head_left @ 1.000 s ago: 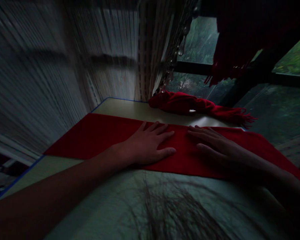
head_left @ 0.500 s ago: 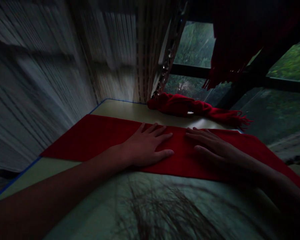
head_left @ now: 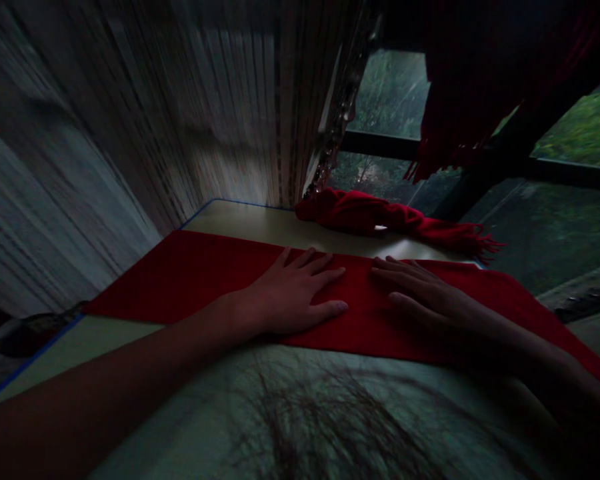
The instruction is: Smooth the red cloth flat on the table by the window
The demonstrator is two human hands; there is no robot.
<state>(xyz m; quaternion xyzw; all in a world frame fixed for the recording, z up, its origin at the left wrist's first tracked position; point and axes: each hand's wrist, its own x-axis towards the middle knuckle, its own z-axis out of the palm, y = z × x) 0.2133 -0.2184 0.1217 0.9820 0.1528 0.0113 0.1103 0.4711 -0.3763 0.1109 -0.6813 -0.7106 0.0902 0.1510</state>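
Observation:
A long strip of red cloth [head_left: 180,277] lies flat across the pale table [head_left: 260,220], running past its right edge. My left hand [head_left: 293,290] rests palm down on the middle of the cloth, fingers spread. To its right, my right hand [head_left: 425,287] lies on the same cloth with its fingers stretched out and close together. A gap of bare red cloth separates the two hands. Behind them, a bunched red scarf [head_left: 355,210] with a fringed end sits along the table's far side.
Pale string-like curtains [head_left: 225,140] hang at the left and behind the table. More red fringed fabric [head_left: 460,113] hangs before the window [head_left: 390,93] at the upper right. Dark strands of hair [head_left: 340,420] droop into the lower middle of the view.
Both hands keep their places on the cloth. The string curtains on the left have shifted, uncovering more of the dark things beyond the table's left edge.

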